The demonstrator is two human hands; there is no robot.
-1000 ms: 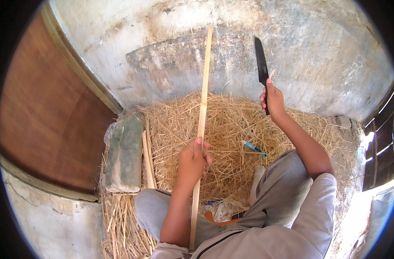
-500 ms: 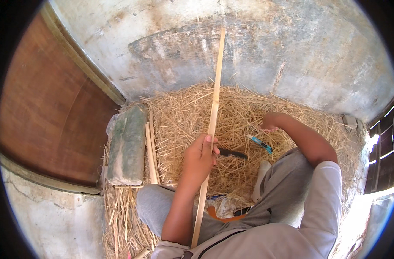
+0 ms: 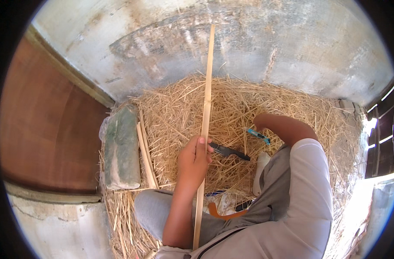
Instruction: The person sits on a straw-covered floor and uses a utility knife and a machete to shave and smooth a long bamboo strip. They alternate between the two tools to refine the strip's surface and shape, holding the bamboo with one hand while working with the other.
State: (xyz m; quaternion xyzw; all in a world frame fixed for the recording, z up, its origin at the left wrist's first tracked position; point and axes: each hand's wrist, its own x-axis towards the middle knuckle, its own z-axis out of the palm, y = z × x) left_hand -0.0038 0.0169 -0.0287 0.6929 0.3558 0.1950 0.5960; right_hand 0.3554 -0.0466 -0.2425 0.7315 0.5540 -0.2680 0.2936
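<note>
My left hand (image 3: 193,162) is closed around a long pale bamboo strip (image 3: 207,93), its thumb lying along the strip. The strip stands nearly upright in the picture, running from my lap to in front of the wall. Just right of those fingers a black knife (image 3: 229,151) lies on the straw. My right hand (image 3: 261,122) reaches down over the straw, close by a blue utility knife (image 3: 259,136). Its fingers are mostly hidden, so whether it touches the utility knife is unclear.
A wrapped greenish block (image 3: 122,149) sits on the left, with several thin wooden strips (image 3: 146,151) beside it. Straw (image 3: 175,116) covers the ground up to the worn wall (image 3: 249,47). A brown door (image 3: 54,125) stands at left. An orange strap (image 3: 220,213) lies by my legs.
My right hand has lowered toward the utility knife. The view has shifted slightly, and more of the black knife shows beside my left hand, which keeps its hold on the bamboo strip.
</note>
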